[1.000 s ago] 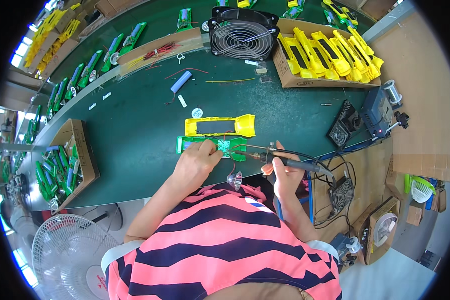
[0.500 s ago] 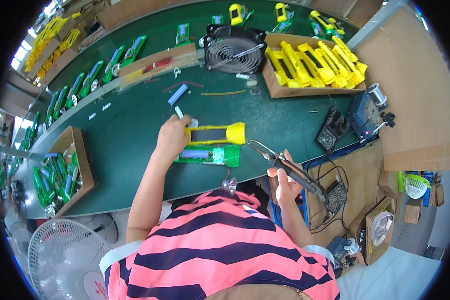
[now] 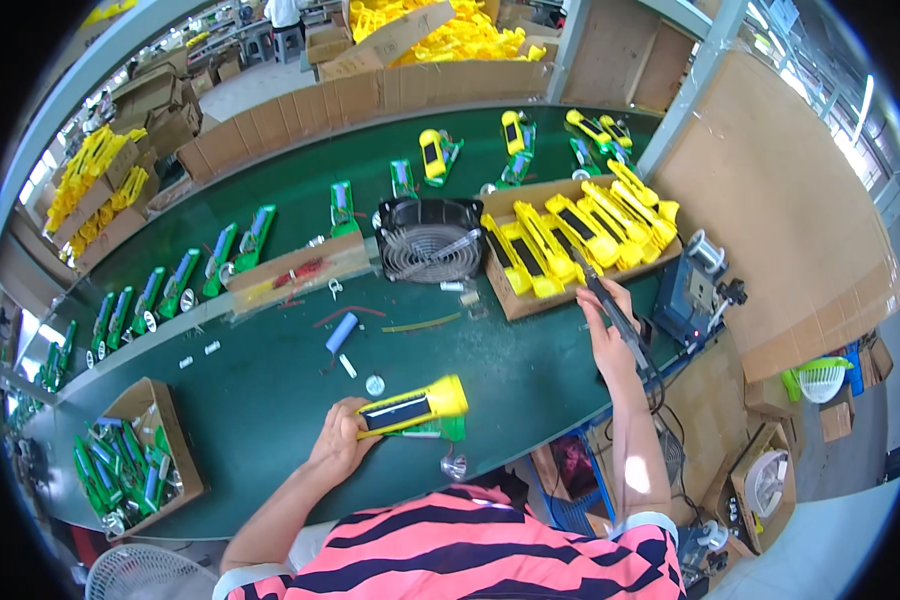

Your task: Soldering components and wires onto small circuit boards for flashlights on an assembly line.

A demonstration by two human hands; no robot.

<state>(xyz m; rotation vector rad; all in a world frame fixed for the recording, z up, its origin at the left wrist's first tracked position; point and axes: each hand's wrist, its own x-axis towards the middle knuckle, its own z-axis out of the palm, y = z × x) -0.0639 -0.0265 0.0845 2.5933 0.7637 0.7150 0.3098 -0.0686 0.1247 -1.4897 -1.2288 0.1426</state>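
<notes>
My left hand (image 3: 338, 438) grips the narrow end of a yellow flashlight casing half (image 3: 440, 398) with a dark panel set in it. Beneath it, partly covered, lies a green casing half (image 3: 453, 429). A small round reflector (image 3: 454, 466) hangs from it near the table's front edge. Off to the right, my right hand (image 3: 610, 318) holds a soldering iron (image 3: 627, 334). The iron reaches up to the box of yellow casings; its tip is hard to make out against them. Beyond my left hand lie a blue battery cell (image 3: 341, 332) and a small white cylinder (image 3: 347, 366).
A cardboard box (image 3: 542, 305) of yellow casings stands at the back right, beside a black fan (image 3: 430, 240). The blue soldering station (image 3: 685, 295) is at the right. Another carton (image 3: 185, 450) holds green units at the left. Several green units line the raised far strip.
My right hand has carried the soldering iron away to the box of yellow casings. My left hand now holds the yellow casing half, which has moved over the green one. The view has tilted up.
</notes>
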